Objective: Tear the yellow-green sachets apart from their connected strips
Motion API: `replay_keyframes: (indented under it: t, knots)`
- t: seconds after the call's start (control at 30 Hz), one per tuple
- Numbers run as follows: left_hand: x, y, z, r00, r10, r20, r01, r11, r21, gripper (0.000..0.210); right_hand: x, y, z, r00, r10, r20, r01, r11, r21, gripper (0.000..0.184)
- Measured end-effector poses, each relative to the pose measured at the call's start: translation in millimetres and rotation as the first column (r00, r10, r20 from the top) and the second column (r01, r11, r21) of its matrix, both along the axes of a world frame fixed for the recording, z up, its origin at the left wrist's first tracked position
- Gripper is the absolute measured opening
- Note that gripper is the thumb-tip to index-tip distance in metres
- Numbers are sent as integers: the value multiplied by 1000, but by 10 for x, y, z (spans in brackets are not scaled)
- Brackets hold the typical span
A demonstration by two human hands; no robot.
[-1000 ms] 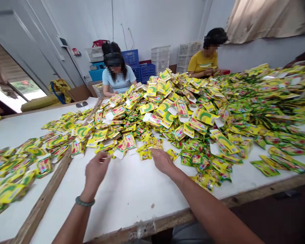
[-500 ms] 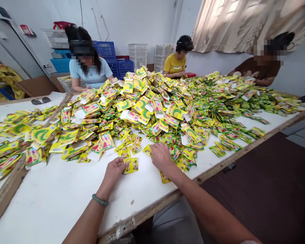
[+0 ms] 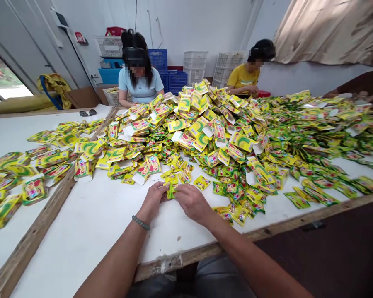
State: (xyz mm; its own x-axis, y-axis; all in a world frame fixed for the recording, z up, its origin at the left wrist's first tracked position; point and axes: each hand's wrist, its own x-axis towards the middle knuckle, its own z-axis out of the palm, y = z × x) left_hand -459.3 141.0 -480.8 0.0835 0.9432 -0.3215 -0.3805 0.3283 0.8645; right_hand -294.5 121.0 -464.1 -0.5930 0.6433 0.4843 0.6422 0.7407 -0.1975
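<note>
A small yellow-green sachet (image 3: 171,190) is held just above the white tabletop (image 3: 112,223). My left hand (image 3: 153,200), with a green bead bracelet at the wrist, is closed on the sachet's left side. Pinching its right side is my right hand (image 3: 192,203); the fingers hide part of it, and I cannot tell whether more than one sachet is there. Just beyond the hands lie loose sachets (image 3: 185,177), and a single sachet (image 3: 202,182) is to the right. Behind them rises a big heap of yellow-green printed cartons (image 3: 199,126), some with white flaps raised.
Green sachets (image 3: 298,136) spread across the right side. More cartons (image 3: 54,157) lie left, beyond a wooden strip (image 3: 46,215). A wooden edge (image 3: 267,229) borders the table. Three co-workers sit opposite, one in a light blue shirt (image 3: 143,87). Sunglasses (image 3: 88,113) rest at the far left.
The view has turned left. My right hand has come over from the loose sachets to meet my left hand, and both now grip at the sachet that the left was holding alone.
</note>
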Motion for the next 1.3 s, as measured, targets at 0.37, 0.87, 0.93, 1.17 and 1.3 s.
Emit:
replay_keyframes:
  t: [0.37, 0.87, 0.93, 1.17, 1.3]
  knots:
    - [14, 85, 28, 991, 131, 20, -132, 985, 113, 47, -32, 367, 178, 890, -436, -137, 253, 719, -648, 31]
    - [-82, 133, -5, 980, 191, -51, -185, 977, 109, 33, -208, 568, -22, 511, -605, -610, -191, 612, -768, 39]
    - [-60, 115, 32, 986, 165, 8, -165, 980, 113, 34, -237, 557, -41, 458, -639, -619, -196, 606, -771, 42]
    - [-3, 99, 50, 996, 92, 23, -94, 985, 144, 39, -286, 539, -153, 538, -616, -576, 31, 697, -716, 37]
    - [-31, 121, 15, 994, 110, -11, -108, 986, 131, 43, -261, 515, -125, 601, -593, -536, 38, 691, -721, 32]
